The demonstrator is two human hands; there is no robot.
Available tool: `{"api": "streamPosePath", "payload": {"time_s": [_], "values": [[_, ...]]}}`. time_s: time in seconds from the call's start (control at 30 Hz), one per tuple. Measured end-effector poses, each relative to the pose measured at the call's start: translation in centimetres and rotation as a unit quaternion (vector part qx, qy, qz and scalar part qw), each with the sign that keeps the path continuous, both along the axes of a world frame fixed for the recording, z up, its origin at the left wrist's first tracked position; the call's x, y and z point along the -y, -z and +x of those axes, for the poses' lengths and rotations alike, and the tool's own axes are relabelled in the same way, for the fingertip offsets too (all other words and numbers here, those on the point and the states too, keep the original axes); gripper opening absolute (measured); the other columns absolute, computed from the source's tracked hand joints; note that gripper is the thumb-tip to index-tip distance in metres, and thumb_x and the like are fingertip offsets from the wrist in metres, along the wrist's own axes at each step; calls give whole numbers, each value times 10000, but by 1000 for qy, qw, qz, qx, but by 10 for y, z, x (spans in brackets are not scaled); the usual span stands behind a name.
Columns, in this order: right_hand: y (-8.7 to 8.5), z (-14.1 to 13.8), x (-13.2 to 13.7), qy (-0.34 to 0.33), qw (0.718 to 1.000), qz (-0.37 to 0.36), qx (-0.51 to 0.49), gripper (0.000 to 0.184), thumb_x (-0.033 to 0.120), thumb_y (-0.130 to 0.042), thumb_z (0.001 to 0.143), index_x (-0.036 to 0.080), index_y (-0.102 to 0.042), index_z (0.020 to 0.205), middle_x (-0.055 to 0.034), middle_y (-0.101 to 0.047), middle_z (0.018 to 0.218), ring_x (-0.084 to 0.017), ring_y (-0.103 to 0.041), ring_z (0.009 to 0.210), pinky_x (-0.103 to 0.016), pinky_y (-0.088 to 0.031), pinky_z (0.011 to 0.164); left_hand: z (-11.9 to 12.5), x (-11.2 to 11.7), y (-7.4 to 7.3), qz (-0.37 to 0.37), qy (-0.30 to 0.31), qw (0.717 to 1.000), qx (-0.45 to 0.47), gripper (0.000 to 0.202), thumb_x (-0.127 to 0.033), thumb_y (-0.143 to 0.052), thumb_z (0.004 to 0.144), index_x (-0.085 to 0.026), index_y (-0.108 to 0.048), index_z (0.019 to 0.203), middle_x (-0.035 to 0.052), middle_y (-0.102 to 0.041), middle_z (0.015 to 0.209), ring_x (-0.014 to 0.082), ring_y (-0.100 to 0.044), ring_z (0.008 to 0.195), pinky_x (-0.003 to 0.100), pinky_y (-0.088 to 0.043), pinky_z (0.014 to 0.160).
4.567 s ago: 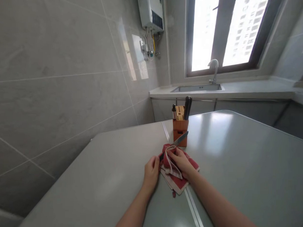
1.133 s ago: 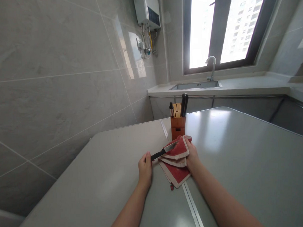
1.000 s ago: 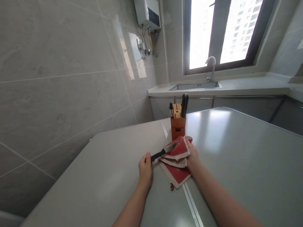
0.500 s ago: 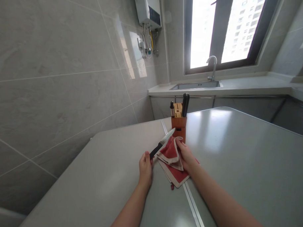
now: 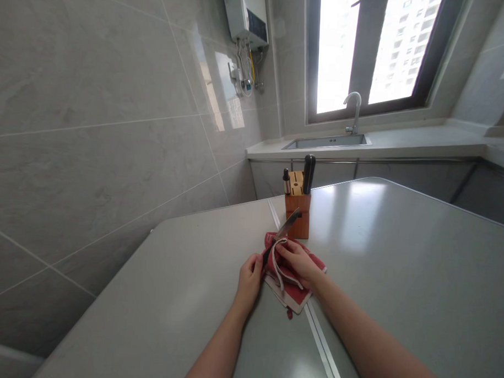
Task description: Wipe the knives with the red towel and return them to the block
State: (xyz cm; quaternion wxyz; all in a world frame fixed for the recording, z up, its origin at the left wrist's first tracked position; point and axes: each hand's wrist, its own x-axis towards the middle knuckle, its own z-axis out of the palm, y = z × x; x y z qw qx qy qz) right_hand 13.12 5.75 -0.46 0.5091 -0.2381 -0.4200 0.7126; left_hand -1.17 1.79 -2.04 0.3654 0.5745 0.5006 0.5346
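Observation:
My left hand [image 5: 250, 273] is closed around the black handle of a kitchen knife [image 5: 286, 225], whose blade points up and away to the right. In my right hand [image 5: 298, 260] a red cloth with a pale border [image 5: 292, 292] is bunched, and part of it lies against the knife near the handle. The cloth hides some of the handle and the lower blade. Just beyond the blade tip stands a wooden knife block [image 5: 300, 226]. Black-handled knives [image 5: 308, 174] and a tool with a dark grip [image 5: 286, 182] stick up from its slots.
The pale table [image 5: 190, 297] has a metal seam [image 5: 323, 346] running across it under the cloth. Behind it, a counter holds a sink [image 5: 328, 142] with a tap [image 5: 354, 112] below a window. A tiled wall with a water heater [image 5: 247, 20] rises at the left.
My left hand has moved slightly right with the knife, and the blade has turned. My right hand has brought the cloth left onto the knife near the handle.

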Motion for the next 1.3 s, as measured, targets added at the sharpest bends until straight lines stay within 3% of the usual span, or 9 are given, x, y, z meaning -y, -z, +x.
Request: {"api": "streamPosePath", "payload": {"time_s": [0.27, 0.6, 0.83, 1.3], "values": [[-4, 3, 1, 12, 999, -21, -21, 271, 355, -721, 646, 185, -607, 824, -5, -640, 748, -139, -589, 650, -292, -470, 652, 2, 1, -5, 13, 24, 998, -50, 362, -452, -388, 860, -154, -473, 674, -32, -407, 625, 107, -365, 603, 214, -311, 580], [-4, 3, 0, 4, 998, -43, -54, 276, 307, -746, 621, 186, -591, 815, 2, -645, 728, -142, -602, 641, -294, -484, 646, 2, 4, -9, 32, 2, 998, -58, 341, -448, -412, 850, -152, -514, 714, -12, -471, 671, 125, -412, 658, 216, -338, 620], [-8, 3, 3, -1, 996, -65, -63, 281, 298, -748, 620, 185, -589, 822, 11, -643, 714, -129, -603, 624, -294, -488, 662, 2, 1, -1, -32, 7, 999, -1, 424, -505, -297, 872, -156, -465, 701, -25, -387, 604, 109, -355, 565, 215, -306, 537], [-11, 3, 4, -8, 992, -76, -98, 261, 241, -760, 607, 196, -577, 788, 35, -623, 684, -110, -589, 602, -272, -484, 647, 0, 1, -1, 12, 3, 999, -50, 354, -460, -337, 880, -168, -465, 725, -25, -417, 673, 115, -386, 644, 215, -318, 611]]}}
